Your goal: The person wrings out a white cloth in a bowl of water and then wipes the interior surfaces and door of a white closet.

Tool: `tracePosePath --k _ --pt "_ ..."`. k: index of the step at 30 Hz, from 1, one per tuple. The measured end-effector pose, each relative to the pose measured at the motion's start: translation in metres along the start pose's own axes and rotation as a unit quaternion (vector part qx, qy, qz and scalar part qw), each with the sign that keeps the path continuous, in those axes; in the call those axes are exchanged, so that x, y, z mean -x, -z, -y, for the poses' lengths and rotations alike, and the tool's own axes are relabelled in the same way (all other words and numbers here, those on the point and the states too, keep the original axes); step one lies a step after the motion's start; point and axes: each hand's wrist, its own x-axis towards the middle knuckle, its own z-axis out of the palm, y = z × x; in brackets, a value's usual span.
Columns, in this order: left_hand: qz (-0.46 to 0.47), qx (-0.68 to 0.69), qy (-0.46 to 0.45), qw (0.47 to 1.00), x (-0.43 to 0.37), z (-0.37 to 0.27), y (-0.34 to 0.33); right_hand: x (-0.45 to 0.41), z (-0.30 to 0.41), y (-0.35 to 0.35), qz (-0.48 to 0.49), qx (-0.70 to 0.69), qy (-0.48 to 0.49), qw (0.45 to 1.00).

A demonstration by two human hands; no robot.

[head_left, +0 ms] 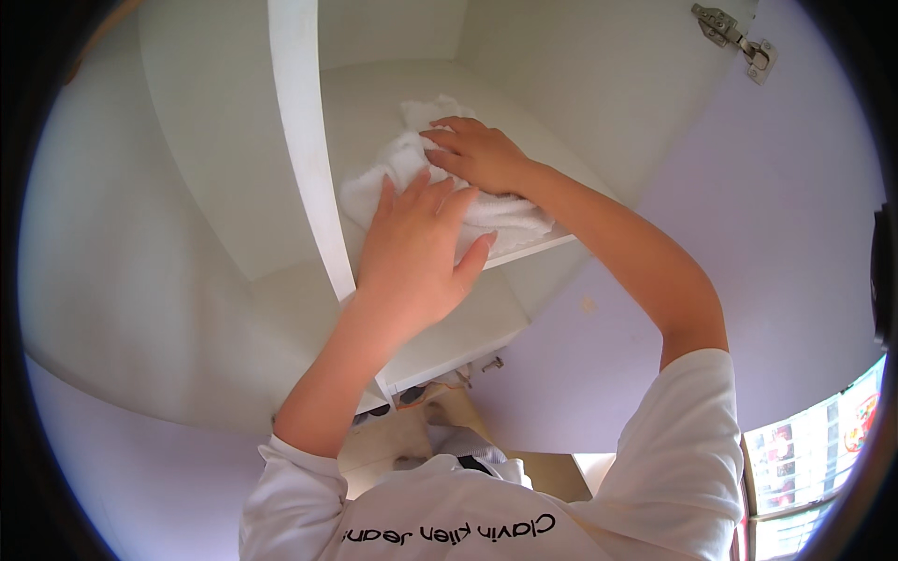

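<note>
A white terry cloth (365, 193), bunched and folded, lies on a white cabinet shelf (512, 95). My left hand (417, 245) is over the cloth's near left part, fingers spread and thumb apart; whether it presses on the cloth cannot be told. Farther in and to the right, my right hand (480, 156) rests on top of the cloth with its fingers bent over it. The fingertips are partly lost among the folds, so a grip cannot be made out.
A white upright divider (302, 140) stands left of the cloth. To the right, a pale purple door (758, 231) hangs open on a metal hinge (736, 42). Beneath the shelf is a lower shelf (463, 329), with items below it near the floor. A window shows at the lower right.
</note>
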Motion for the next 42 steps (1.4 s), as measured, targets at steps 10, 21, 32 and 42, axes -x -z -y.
tracePosePath --k 10,21,32,42 --pt "0.043 -0.007 -0.024 0.999 -0.006 -0.005 0.007 -0.129 -0.066 -0.017 0.036 0.032 -0.049 0.998" --pt "0.072 0.053 0.011 0.996 -0.011 -0.01 0.01 -0.24 -0.127 -0.037 0.046 0.059 -0.083 0.994" --pt "0.075 0.055 0.002 0.996 -0.01 -0.01 0.005 -0.208 -0.131 -0.036 0.039 0.088 -0.104 0.99" --pt "0.076 0.029 -0.016 0.997 -0.004 -0.01 0.003 -0.081 -0.096 -0.007 0.026 0.064 -0.062 0.996"
